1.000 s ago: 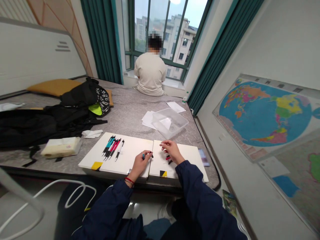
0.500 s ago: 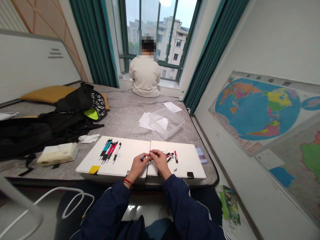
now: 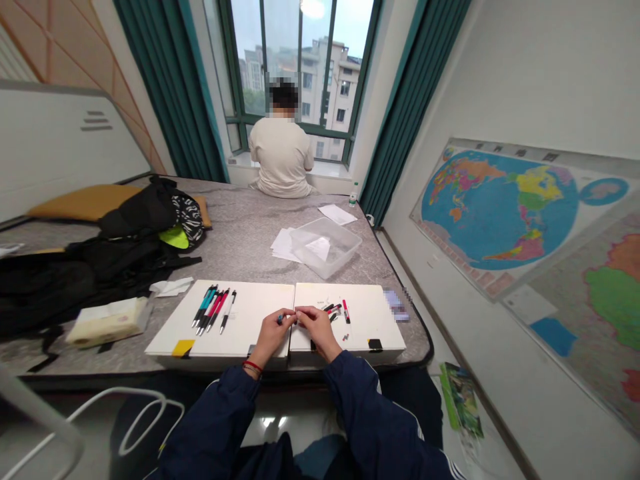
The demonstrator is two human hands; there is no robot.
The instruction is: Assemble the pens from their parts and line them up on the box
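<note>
My left hand (image 3: 273,333) and my right hand (image 3: 320,329) meet fingertip to fingertip above the seam between two white boxes. Both are closed in a pinch on a small pen part, mostly hidden by the fingers; a dark end (image 3: 280,319) of it shows at my left hand. On the left white box (image 3: 260,297) several pens (image 3: 214,312) lie side by side, teal, red and white with black grips. The right white box (image 3: 367,321) carries loose black and red pen parts (image 3: 333,308), a red piece (image 3: 346,311) and tiny bits (image 3: 345,337) near my right hand.
Behind the boxes are a clear plastic bin (image 3: 327,250) and white papers (image 3: 284,245). A tissue pack (image 3: 107,321) and black bags (image 3: 125,263) lie left. A phone-like item (image 3: 397,305) is right of the boxes. A person (image 3: 281,157) sits by the window, back turned.
The camera view has shifted slightly, so the scene sits further left. My hands stay pinched together over the boxes, with only small finger movement.
</note>
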